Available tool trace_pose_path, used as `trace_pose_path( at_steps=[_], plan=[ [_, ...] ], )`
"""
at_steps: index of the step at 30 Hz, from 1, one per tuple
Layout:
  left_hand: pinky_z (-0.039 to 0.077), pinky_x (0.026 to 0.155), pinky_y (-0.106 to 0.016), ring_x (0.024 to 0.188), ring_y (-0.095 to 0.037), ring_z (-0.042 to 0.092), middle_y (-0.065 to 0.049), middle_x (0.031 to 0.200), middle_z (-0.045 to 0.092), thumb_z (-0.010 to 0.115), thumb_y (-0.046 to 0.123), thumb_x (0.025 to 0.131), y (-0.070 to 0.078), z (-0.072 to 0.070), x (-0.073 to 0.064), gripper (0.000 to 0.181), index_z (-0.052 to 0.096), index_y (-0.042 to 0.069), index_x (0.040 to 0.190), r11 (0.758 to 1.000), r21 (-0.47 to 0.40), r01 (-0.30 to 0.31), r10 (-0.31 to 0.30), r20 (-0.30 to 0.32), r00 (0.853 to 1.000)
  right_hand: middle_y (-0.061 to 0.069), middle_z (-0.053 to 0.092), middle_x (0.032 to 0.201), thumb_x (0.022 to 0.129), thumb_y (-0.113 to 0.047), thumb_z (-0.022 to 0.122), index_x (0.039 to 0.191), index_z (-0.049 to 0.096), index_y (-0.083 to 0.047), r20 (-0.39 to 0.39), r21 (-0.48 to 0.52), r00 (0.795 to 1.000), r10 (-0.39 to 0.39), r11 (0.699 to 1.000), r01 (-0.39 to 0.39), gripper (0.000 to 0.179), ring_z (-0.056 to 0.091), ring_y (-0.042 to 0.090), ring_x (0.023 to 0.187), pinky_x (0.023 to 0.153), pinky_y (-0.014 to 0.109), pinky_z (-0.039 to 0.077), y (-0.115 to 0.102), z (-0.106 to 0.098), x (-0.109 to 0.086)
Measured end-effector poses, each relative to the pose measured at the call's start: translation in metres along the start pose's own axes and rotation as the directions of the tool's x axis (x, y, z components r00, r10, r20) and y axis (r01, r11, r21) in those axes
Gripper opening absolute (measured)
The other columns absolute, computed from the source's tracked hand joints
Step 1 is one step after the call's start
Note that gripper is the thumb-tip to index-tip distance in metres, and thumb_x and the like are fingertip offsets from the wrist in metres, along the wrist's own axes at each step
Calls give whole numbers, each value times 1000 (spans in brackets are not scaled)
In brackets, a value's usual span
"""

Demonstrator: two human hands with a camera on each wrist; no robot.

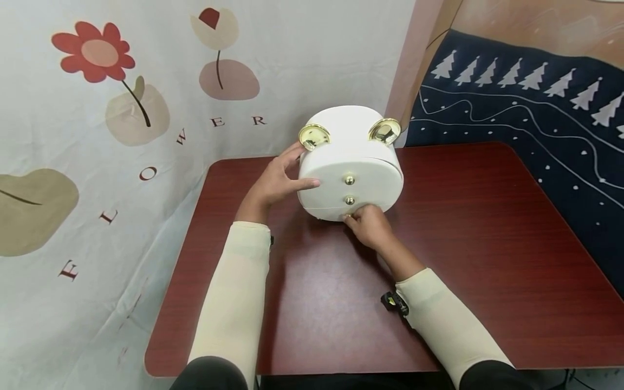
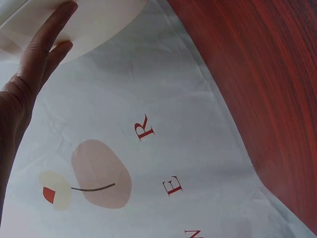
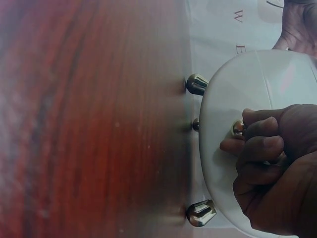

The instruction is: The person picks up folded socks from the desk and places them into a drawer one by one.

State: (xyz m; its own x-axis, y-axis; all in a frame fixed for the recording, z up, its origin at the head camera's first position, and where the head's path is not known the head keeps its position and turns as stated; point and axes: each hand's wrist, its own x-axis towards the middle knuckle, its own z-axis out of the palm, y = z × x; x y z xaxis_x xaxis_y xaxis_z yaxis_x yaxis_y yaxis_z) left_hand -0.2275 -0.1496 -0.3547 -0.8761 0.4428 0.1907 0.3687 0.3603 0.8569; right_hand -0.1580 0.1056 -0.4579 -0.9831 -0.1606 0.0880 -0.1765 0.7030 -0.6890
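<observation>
A white rounded box (image 1: 324,176), shaped like an alarm clock, stands on the table with two gold bell-like discs (image 1: 385,131) on top. Its front carries an upper gold knob (image 1: 349,180) and a middle one (image 1: 350,200). Low on the front, my right hand (image 1: 372,227) pinches the bottom knob (image 3: 238,128) with thumb and finger, partly covering it. My left hand (image 1: 273,184) rests against the box's left side, thumb laid across the front and fingers extended back. Gold feet (image 3: 201,213) show under the box in the right wrist view.
The dark red wooden table (image 1: 468,244) extends to both sides and toward me. Behind and left hangs a white cloth (image 1: 312,49) with flowers and letters. A navy cloth (image 1: 526,119) with white trees hangs at the right edge.
</observation>
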Motion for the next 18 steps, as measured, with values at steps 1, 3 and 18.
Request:
trace_pose_path(
  at_steps=[1,3,18],
  plan=[
    [24,137,-48,165,-15,31,2,176,39,94,21,88,0,0,0,79,60,19,158,1000,-5,6,-6,-2,1000,-8,47,50,102,-24,77,56,63,-13,-1,-3,1000,0,1000,0,49,44,11,54,52,28,36,0,0,0],
    [26,137,-49,165,-17,33,2,177,38,94,20,88,0,-1,-1,83,56,20,161,1000,-13,17,-17,-2,1000,-8,47,50,102,-25,77,55,62,-13,-4,-11,1000,-2,1000,2,51,44,12,54,52,28,35,0,1,0],
    [18,139,-51,168,-16,24,4,180,32,93,21,89,0,-2,-4,90,48,26,167,1000,9,26,-26,14,1000,-4,56,56,100,-27,79,71,78,-9,22,-49,998,-59,997,60,33,48,13,58,57,31,41,2,-4,-7]
  ],
)
